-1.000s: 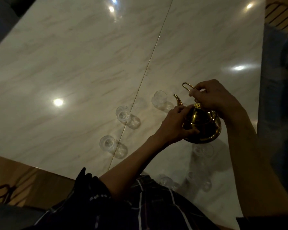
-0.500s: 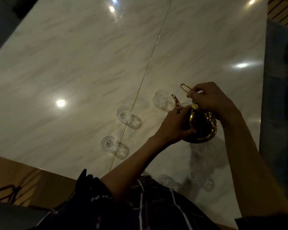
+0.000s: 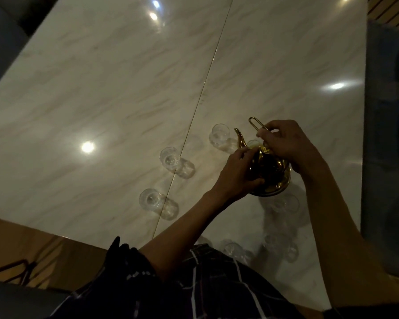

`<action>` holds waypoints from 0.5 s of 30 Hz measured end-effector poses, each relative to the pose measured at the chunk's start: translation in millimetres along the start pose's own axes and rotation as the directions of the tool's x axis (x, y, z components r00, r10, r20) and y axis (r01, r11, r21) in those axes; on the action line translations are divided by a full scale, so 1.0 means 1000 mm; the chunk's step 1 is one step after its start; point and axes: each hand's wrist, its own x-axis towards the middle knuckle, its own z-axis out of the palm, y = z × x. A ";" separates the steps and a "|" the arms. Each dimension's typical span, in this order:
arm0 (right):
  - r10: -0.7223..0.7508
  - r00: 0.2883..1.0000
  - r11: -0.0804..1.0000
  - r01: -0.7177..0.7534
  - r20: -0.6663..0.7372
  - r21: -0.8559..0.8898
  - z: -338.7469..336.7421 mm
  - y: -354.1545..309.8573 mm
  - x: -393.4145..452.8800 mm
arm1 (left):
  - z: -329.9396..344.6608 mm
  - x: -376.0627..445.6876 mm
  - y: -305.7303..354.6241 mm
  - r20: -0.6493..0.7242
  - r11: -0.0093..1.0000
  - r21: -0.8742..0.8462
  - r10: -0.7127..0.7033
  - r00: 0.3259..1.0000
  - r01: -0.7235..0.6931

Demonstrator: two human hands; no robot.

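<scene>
A shiny gold teapot (image 3: 272, 173) stands on the pale marble table (image 3: 101, 100), its spout pointing up and away. My left hand (image 3: 237, 176) grips the pot's body from the left, fingers curled round it below the spout. My right hand (image 3: 288, 146) holds the thin wire handle (image 3: 256, 123) at the top of the pot. Several small clear glasses stand around the pot: one (image 3: 219, 134) just beyond the spout, one (image 3: 169, 157) to the left, one (image 3: 150, 199) nearer me.
More clear glasses (image 3: 283, 202) stand in shadow below the pot and near the table's front edge (image 3: 235, 248). A thin seam (image 3: 203, 93) runs down the tabletop. A wooden floor and a chair frame (image 3: 16, 268) lie at lower left; a dark seat (image 3: 387, 146) borders the right.
Both hands stay on the teapot; it has tipped slightly, with the pot and hands shifting a little. The glasses have not moved.
</scene>
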 end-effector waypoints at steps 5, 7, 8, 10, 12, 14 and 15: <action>0.017 0.999 1.000 -0.016 -0.037 0.022 -0.007 0.016 -0.014 | 0.014 -0.006 0.005 0.016 1.000 0.004 0.017 1.000 -0.017; 0.035 0.998 0.999 -0.034 -0.053 0.028 -0.011 0.025 -0.020 | 0.021 -0.009 0.008 0.025 1.000 0.004 0.026 0.999 -0.026; 0.047 0.997 0.998 -0.045 -0.061 0.031 -0.014 0.029 -0.024 | 0.024 -0.011 0.010 0.032 1.000 0.001 0.028 0.999 -0.028; 0.075 0.994 0.997 -0.072 -0.079 0.035 -0.019 0.036 -0.030 | 0.031 -0.015 0.014 0.042 0.999 -0.002 0.044 0.998 -0.044; 0.094 0.991 0.995 -0.090 -0.093 0.042 -0.024 0.043 -0.035 | 0.037 -0.019 0.018 0.047 0.997 -0.008 0.077 0.996 -0.076; 0.098 0.990 0.995 -0.094 -0.104 0.044 -0.029 0.048 -0.042 | 0.044 -0.021 0.020 0.063 0.994 -0.022 0.109 0.992 -0.107; 0.099 0.989 0.995 -0.095 -0.111 0.041 -0.032 0.051 -0.045 | 0.047 -0.022 0.021 0.080 0.993 -0.030 0.118 0.990 -0.116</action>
